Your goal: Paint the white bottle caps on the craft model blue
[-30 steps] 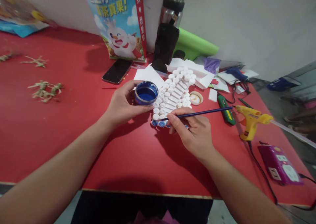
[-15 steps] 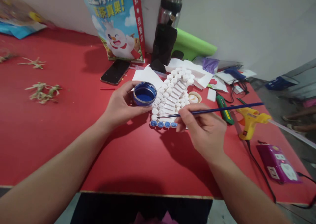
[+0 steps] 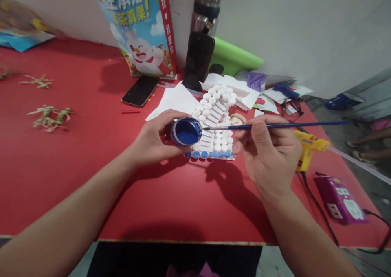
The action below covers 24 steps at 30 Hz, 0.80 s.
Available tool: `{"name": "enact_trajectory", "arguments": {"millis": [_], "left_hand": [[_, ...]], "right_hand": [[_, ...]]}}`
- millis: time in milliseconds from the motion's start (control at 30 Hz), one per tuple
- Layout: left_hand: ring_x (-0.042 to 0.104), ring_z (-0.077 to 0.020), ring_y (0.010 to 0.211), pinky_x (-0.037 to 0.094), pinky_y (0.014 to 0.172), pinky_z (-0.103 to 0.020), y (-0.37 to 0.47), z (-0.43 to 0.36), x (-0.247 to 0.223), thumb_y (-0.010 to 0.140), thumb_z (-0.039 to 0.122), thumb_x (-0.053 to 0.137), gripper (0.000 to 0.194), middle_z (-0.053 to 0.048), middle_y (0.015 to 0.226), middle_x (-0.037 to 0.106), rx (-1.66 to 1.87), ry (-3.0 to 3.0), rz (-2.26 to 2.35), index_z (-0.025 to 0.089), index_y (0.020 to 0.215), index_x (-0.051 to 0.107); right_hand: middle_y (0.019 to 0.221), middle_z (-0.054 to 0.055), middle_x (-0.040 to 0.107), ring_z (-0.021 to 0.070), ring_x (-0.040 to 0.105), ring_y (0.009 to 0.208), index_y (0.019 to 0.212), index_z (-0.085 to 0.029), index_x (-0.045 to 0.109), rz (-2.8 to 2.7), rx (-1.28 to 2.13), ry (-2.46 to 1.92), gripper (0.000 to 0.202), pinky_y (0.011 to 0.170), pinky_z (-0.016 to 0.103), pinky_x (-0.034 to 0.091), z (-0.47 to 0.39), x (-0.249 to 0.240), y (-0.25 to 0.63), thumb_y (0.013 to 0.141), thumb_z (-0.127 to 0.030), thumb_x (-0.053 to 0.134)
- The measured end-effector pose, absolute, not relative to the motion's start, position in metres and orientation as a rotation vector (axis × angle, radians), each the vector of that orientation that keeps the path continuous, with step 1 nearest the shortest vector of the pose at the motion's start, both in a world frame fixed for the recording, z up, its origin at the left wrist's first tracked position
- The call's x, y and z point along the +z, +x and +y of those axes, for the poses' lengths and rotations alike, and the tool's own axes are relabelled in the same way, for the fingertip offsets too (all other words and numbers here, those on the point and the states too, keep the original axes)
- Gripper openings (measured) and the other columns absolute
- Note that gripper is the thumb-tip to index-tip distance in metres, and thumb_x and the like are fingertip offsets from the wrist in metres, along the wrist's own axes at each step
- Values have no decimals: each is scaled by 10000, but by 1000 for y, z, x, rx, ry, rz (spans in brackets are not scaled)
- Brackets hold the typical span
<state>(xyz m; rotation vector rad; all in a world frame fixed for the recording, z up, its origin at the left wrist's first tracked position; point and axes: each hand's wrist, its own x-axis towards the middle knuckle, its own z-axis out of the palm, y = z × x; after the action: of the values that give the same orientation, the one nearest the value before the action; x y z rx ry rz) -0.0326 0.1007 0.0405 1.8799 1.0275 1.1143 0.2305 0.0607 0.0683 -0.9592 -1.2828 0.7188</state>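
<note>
A: Where does the paint sit?
B: In the open jar [image 3: 186, 131]. The left hand [image 3: 149, 140] grips it from the side, fingers and thumb curled round it, and it overlaps the near left part of the white stepped model [image 3: 214, 115] in view.
A: Touching it?
B: I can't tell. That closeness is my main worry: a small tip of the wrist could spill blue over the white rolls and steps.
A: And the brush [image 3: 305, 124]?
B: The right hand [image 3: 270, 154] pinches its handle between thumb and fingers, nearly level, with the bristles at the jar's right rim. If they're overloaded, a drip could land on the model just below. Catching the rim could flick paint, too.
A: The blue row [image 3: 204, 154] runs along the near edge.
B: Yes, and whether it's dry doesn't show. If it's wet, a knuckle brushing it would smear it.
A: Anything else?
B: The yellow glue gun [image 3: 308, 146] lies just beside the right hand on the red surface [image 3: 91, 195]. A backward swing could knock it, and if it's hot, burn skin. The white paper [image 3: 175, 100] behind the jar could catch splashes.
</note>
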Motion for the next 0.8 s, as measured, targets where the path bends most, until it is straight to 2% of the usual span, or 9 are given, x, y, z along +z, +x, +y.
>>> {"name": "enact_trajectory", "arguments": {"millis": [133,333,533,667,800], "left_hand": [[806,-328,1196,686,998,-420,-32,101,42,813,436,1047,584,-123,1399,812,1126,1915,966,252,1319,823],[799,-343,1212,676,1006,-460,-34,103,39,838,407,1049,579,-125,1386,818,1125,2013,903,271,1355,827],[792,-343,1269,656,1136,-527,-34,102,37,863,341,1045,600,-127,1398,821,1151,2083,801,293,1414,811],[797,-347,1266,676,1110,-536,-32,102,38,867,308,1027,592,-132,1384,827,1153,2102,778,302,1418,811],[794,-359,1282,676,1115,-548,-31,100,38,878,258,980,557,-143,1368,833,1141,2125,786,277,1410,813]], "right_hand": [[860,-10,836,173,799,616,1073,-282,750,-1296,750,-862,184,562,326,678,60,70,230,1119,-441,830],[781,-26,802,142,757,548,1012,-261,773,-1363,685,-851,184,492,274,642,53,70,225,1144,-387,793],[732,-48,802,121,743,494,1006,-256,758,-1489,557,-874,141,488,239,627,47,71,220,1126,-310,809],[768,-61,808,110,775,543,1050,-252,763,-1540,575,-860,84,544,225,638,47,64,221,1129,-247,793],[835,-49,819,107,797,601,1075,-251,767,-1641,529,-913,61,588,229,635,47,60,223,1128,-252,797]]}}
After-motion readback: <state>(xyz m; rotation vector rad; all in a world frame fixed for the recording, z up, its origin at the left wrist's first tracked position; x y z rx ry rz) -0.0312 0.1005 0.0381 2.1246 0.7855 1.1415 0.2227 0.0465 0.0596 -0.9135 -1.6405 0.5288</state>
